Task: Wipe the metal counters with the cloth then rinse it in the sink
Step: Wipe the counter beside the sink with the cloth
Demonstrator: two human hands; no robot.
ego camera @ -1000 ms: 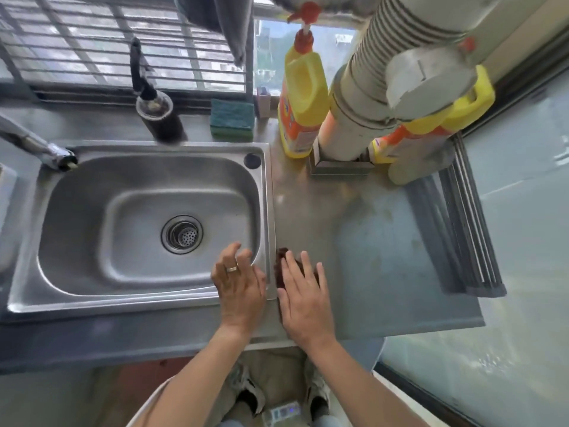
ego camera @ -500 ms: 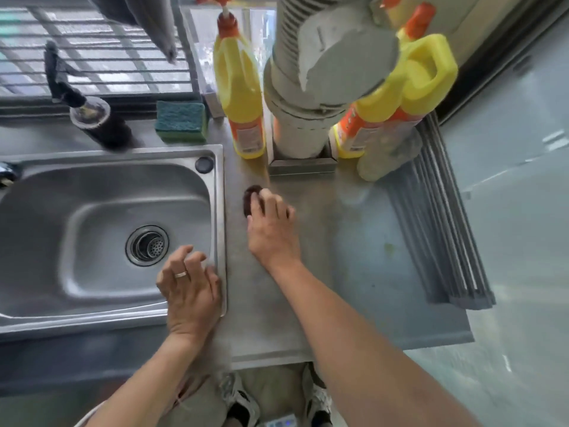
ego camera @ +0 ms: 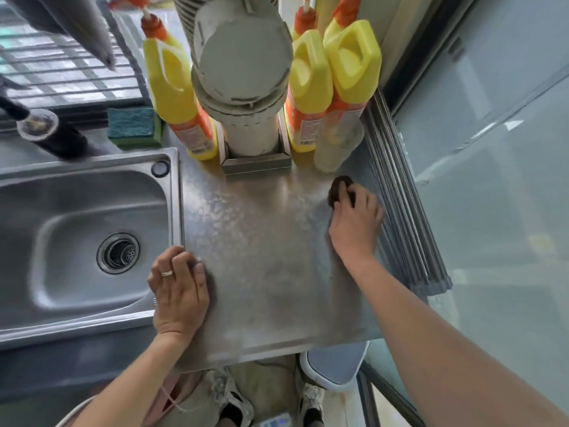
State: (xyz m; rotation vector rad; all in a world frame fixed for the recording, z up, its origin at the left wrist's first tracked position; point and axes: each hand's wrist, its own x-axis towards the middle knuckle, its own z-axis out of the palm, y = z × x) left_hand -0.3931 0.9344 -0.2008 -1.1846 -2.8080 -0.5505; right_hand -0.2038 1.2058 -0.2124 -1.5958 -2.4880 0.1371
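Pressing cloth (ego camera: 338,190) on counter (ego camera: 261,241), right hand (ego camera: 355,224), labels unreadable

bare forearms, no sleeves, silver ring (ego camera: 167,273) on left hand (ego camera: 180,292), right hand (ego camera: 355,224) ringless, grey worn sneakers (ego camera: 229,396)

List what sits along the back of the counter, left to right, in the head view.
Black faucet base → green sponge → yellow detergent bottle → grey corrugated duct → two more yellow bottles → rolled metal rack, with the right hand pressing the dark cloth beside it.
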